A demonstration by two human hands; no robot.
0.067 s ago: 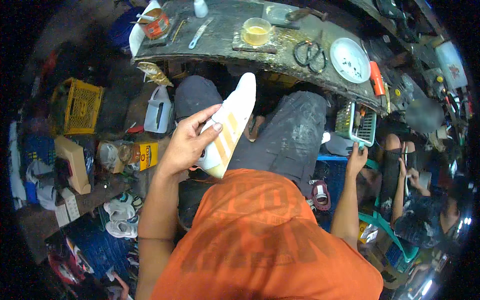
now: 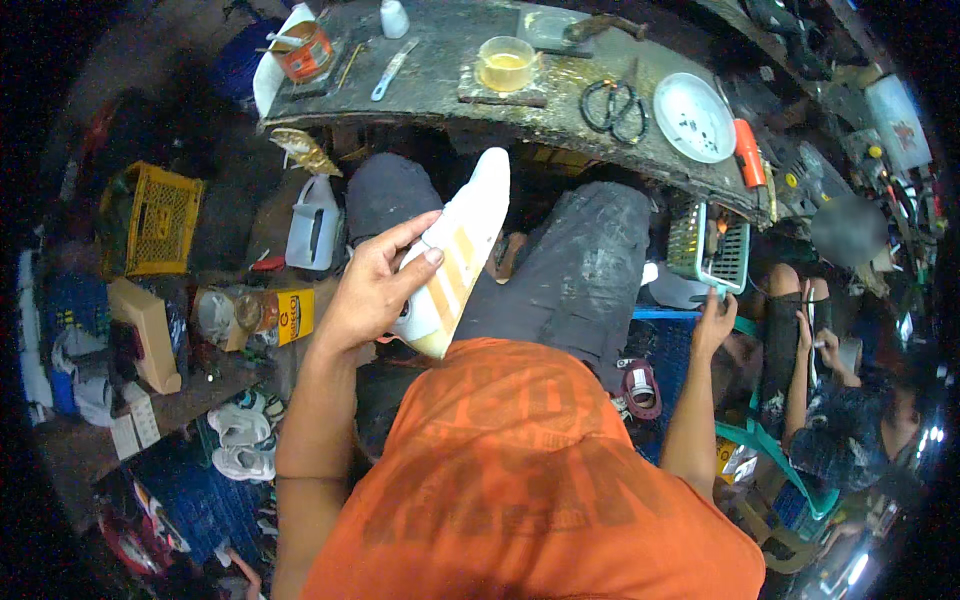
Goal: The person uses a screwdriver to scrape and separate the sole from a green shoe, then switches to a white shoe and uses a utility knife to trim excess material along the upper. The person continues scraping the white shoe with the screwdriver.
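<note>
My left hand wrapped around a white shoe with tan stripes, held above my lap below the workbench, my right hand reaching up, fingers hooked on a green basket hanging off the bench edge

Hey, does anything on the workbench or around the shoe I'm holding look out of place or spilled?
Nothing looks spilled. The left hand holds the white sneaker sole-up, the right hand reaches to the green basket, and the scissors, white plate and jar of yellow liquid sit upright or flat on the cluttered bench.
</note>
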